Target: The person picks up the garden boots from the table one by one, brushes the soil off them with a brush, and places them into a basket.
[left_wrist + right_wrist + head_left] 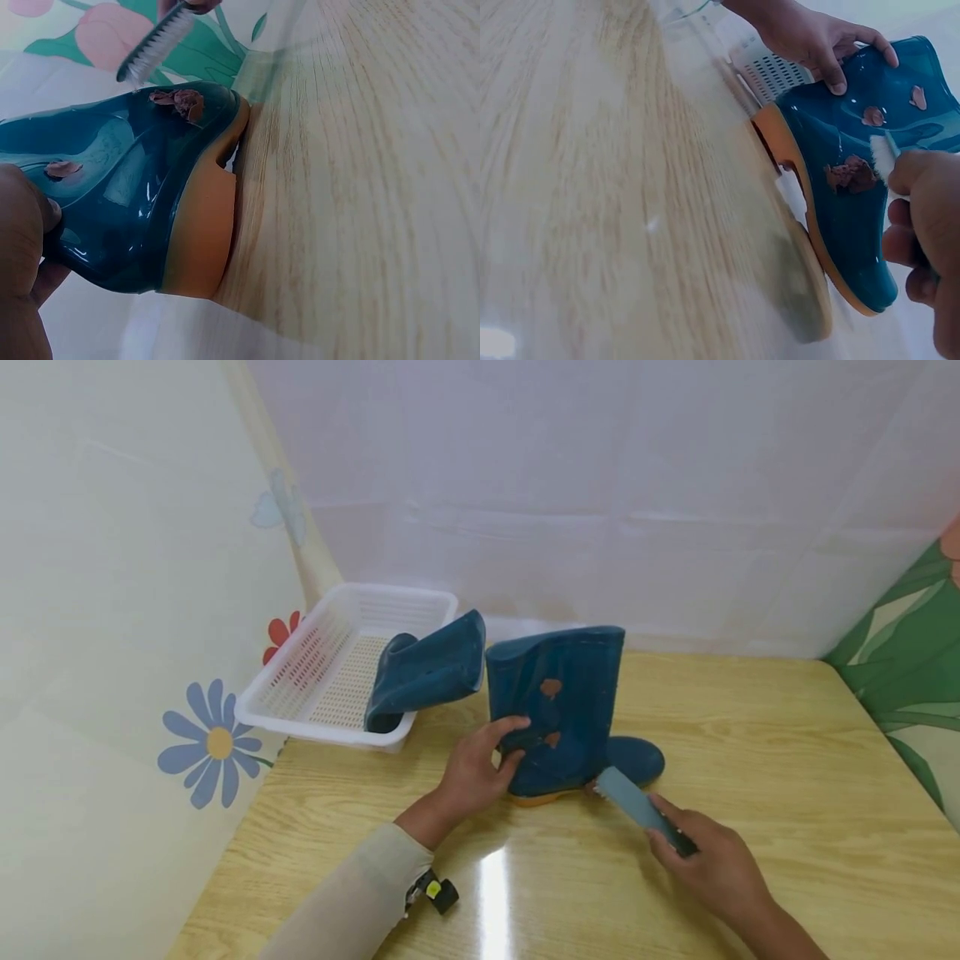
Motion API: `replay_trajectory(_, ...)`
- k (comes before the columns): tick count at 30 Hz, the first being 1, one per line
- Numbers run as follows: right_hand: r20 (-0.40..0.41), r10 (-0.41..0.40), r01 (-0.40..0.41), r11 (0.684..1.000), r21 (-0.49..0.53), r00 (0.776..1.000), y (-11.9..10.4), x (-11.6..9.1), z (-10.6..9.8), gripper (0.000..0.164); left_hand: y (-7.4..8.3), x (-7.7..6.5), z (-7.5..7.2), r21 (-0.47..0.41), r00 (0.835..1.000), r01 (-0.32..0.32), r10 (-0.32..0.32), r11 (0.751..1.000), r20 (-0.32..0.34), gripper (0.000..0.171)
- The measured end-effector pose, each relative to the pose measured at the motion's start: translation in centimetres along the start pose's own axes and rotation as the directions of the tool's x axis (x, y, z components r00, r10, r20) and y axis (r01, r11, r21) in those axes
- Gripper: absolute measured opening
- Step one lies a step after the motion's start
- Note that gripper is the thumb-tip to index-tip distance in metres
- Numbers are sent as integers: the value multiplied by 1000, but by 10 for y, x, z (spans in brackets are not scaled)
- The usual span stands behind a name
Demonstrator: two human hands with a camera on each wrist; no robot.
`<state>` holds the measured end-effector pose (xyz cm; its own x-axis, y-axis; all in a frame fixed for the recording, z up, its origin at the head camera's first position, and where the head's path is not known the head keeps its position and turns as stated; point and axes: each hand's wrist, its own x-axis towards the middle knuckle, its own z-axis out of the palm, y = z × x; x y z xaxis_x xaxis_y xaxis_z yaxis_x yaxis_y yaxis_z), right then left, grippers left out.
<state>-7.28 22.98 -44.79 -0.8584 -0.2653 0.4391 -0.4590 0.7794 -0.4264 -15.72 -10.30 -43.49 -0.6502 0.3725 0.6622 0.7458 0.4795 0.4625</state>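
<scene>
**A:** Closest stuff first, what's the right hand [716, 860] doing?

**B:** Curled round the handle of a brush [630, 797]. The bristles are out ahead of that hand, right by the biggest of the brown patches [851, 174] low on the boot [577, 693]. Can't tell if they're actually touching it, tbh.

**A:** And the left hand [476, 768]?

**B:** Gripping the boot around the back of the ankle, thumb and a finger on the near side. Some of its fingers are hidden. The boot stands upright on the bench [750, 735], just beyond that hand and to its right, with the toe pointing past the brush.

**A:** So which step are we at?

**B:** I'd call it scrubbing, probably early on, since I count three patches on that side. Imo the next move calls for bristles square on the low patch and short strokes, with the left hand bracing so the boot doesn't tip. The other two sit higher, closer to the left hand's fingertips, so that grip might need to shift for them.

**A:** Anything farther out?

**B:** Past the left hand, a bit to its left, there's a white basket [300, 725]. A second boot [431, 672] lies tilted in it, its top poking out over the right rim. Behind everything is a pale sheet [525, 443].
</scene>
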Motion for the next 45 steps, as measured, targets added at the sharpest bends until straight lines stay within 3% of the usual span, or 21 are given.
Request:
replay_trajectory(6, -16, -52, 51, 997, -58, 998, 3, 0, 5, 54, 0, 1, 0, 1, 1000, 1, -1, 1000, 3, 57)
replay_trajectory(13, -30, -47, 44, 994, -96, 998, 9, -4, 1, 55, -1, 0, 0, -9, 1000, 6, -6, 1000, 6, 57)
replay_trajectory(21, -79, -14, 12, 999, -33, 997, 10, -5, -3, 54, 0, 1, 0, 17, 1000, -3, 3, 1000, -3, 57)
replay_trajectory(29, -31, -116, 114, 992, -55, 993, 3, 2, 7, 54, 0, 0, 0, 31, 1000, -2, 2, 1000, -14, 59)
replay_trajectory(36, -22, -96, 93, 989, -112, 995, 5, 2, 3, 54, 0, 0, -1, 29, 1000, 10, -10, 1000, 0, 59)
replay_trajectory(45, -11, -69, 67, 992, -109, 998, 12, -6, -2, 55, -1, 0, 0, 32, 1000, 1, -1, 999, 1, 59)
